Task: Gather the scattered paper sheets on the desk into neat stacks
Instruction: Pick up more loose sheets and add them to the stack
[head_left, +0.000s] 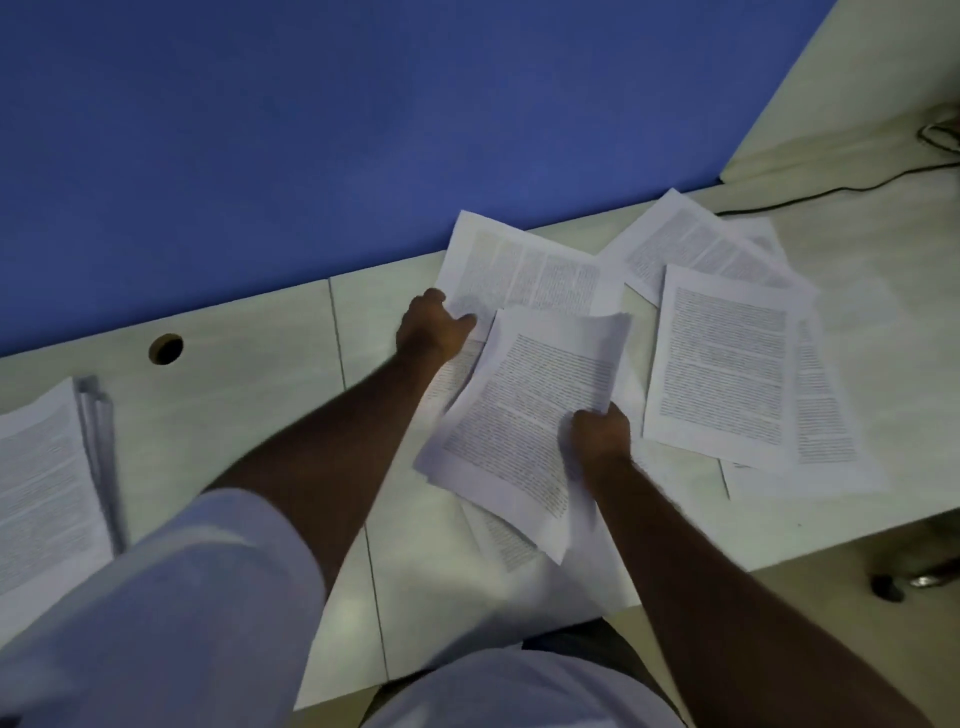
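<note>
Your right hand (597, 434) grips a bundle of printed sheets (524, 415) by its right edge, fingers curled round the paper, holding it tilted above the desk (234, 415). Your left hand (431, 330) reaches farther out, fingers curled onto the near-left corner of a sheet (524, 270) lying by the blue partition (311, 130). More loose sheets (727, 358) lie overlapped to the right, fanned at different angles. A gathered stack (41, 483) sits at the near left. A round cable hole (166, 348) shows at the far left of the desk, and a black cable (831, 193) runs along the far right.
</note>
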